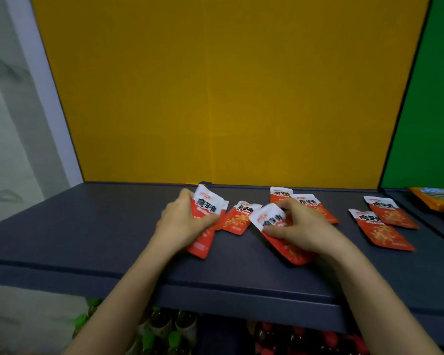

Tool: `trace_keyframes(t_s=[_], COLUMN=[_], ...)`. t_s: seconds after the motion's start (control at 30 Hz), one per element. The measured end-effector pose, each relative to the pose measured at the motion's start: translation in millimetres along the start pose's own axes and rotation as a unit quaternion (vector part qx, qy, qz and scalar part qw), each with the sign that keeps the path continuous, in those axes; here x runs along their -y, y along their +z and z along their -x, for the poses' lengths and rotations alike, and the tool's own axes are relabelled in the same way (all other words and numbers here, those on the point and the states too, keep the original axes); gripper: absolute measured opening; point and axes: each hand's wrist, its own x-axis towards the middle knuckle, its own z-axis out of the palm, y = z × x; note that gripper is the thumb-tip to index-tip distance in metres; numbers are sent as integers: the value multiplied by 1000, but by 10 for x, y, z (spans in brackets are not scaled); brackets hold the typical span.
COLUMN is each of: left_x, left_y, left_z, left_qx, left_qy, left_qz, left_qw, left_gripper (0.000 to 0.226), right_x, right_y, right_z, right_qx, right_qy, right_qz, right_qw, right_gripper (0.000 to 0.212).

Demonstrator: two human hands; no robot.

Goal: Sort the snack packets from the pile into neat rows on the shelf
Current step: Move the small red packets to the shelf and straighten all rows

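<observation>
Shelf [87,226], back panel [215,98] behind it. Left hand [182,221] grips a packet stack [207,208] left of centre. Lone packet [237,219] lies just right of the stack. Right hand [300,226] pinches the centre packet [269,217], with two rear packets [310,202] behind that hand. Packet pair [379,226] lies far right, touching. Bottles [164,326] stand under the shelf.

A big yellow panel [228,85] fills the middle of the frame. A green panel [431,98] stands at the upper right. A white wall [8,124] with grey marks is at the left. A dark grey shelf [75,226] runs below.
</observation>
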Motion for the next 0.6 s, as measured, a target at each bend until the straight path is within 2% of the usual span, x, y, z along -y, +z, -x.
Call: trace_keyframes(t_s=[0.07,0.2,0.37,0.47,0.6], left_x=[140,372,535,546,580], left_y=[-110,-66,94,110,105], left_z=[-221,-561,-666,-711,-791], left_qx=[-5,12,7,21,85], left_qy=[-33,-71,-83,-89,-99], left_qz=[0,-57,-189,-161,-96], left_qw=[999,996,978,983,987], left_gripper=[51,53,80,87,72], right_x=[166,414,472,435,448], right_y=[130,414,698,756,750], right_z=[-137,-509,-697,-697,-682], right_qx=[-48,-108,-125,-113,-115], right_qy=[-6,34,91,136,135], right_qz=[-37,-90,-16,57,71], right_qw=[998,989,988,982,981], right_gripper=[51,52,61,69,66])
